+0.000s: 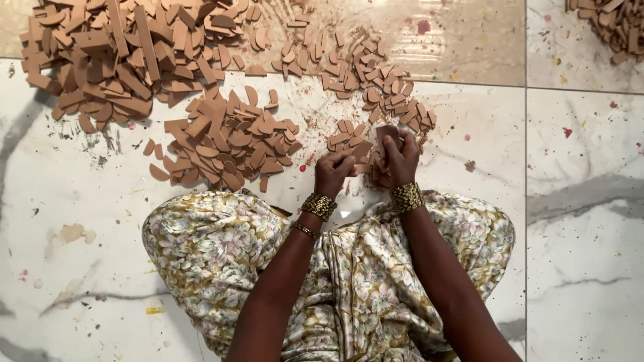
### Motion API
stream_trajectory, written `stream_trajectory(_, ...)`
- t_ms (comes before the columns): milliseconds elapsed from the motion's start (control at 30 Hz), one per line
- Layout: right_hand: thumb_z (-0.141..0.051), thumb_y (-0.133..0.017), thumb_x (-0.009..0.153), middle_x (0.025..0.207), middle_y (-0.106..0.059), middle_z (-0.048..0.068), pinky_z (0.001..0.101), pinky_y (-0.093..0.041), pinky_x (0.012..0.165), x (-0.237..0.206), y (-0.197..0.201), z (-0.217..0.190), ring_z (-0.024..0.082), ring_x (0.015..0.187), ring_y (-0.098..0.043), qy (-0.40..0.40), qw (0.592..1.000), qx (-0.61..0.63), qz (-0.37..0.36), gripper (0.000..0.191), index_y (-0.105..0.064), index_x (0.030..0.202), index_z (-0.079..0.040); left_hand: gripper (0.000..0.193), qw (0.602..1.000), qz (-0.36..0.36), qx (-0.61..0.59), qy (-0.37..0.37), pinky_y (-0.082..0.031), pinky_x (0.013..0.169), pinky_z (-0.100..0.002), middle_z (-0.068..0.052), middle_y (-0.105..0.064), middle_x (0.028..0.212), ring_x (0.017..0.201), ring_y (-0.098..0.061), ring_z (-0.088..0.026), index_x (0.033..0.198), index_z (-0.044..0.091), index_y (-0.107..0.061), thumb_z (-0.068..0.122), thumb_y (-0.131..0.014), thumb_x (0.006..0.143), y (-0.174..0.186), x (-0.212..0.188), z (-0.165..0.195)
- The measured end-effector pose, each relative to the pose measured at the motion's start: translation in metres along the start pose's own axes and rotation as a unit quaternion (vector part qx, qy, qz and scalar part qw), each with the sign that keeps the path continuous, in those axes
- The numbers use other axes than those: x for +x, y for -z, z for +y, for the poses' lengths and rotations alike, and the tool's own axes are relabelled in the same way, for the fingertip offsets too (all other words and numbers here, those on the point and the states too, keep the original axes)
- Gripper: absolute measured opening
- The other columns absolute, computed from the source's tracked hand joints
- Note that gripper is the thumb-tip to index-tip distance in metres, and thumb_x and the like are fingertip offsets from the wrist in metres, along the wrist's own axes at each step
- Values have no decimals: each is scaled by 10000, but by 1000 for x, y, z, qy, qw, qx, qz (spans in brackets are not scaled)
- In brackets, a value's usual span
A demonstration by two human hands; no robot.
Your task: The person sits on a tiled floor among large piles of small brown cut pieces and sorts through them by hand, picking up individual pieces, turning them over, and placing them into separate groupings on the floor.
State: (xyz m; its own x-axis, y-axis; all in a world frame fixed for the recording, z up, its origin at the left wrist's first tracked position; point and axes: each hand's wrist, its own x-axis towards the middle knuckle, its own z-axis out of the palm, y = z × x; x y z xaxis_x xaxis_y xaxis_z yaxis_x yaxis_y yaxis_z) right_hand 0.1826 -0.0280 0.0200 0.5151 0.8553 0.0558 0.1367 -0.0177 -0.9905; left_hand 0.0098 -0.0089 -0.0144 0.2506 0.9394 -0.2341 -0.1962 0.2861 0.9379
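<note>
I sit on a white marbled floor (80, 201) with my knees under a floral cloth (221, 248). My left hand (333, 171) is closed with its fingers curled, touching small brown pieces. My right hand (397, 158) grips a brown flat piece (388, 133) at its fingertips. Both hands work over a small heap of brown flat pieces (349, 139) just in front of my knees. Gold bangles sit on both wrists.
A big pile of brown strips and offcuts (121, 60) lies at the far left. A middle pile of curved pieces (225, 144) sits left of my hands. Another scatter (362, 74) spreads behind them, and a further pile (617, 23) fills the top right corner.
</note>
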Motion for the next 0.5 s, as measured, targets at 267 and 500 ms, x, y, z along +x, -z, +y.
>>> stream_trajectory(267, -119, -715, 1001, 964, -738, 48, 288, -584, 651, -24, -4, -9, 122, 800, -705, 69, 995, -70, -11, 172, -635, 1135, -46, 291, 999, -27, 33, -27, -656, 713, -258, -105, -780, 993, 808, -745, -128, 1200, -34, -733, 107, -718, 945, -6, 2, 3)
stream_trajectory(500, -114, -711, 1006, 959, -675, 77, 272, -552, 644, -41, -24, -20, 145, 770, -692, 180, 962, -204, 10, 102, -645, 1055, -54, 440, 991, -39, -87, 99, -604, 888, -279, -134, -740, 1144, 981, -710, -144, 1405, -15, -613, 207, -656, 1027, -11, 1, -7)
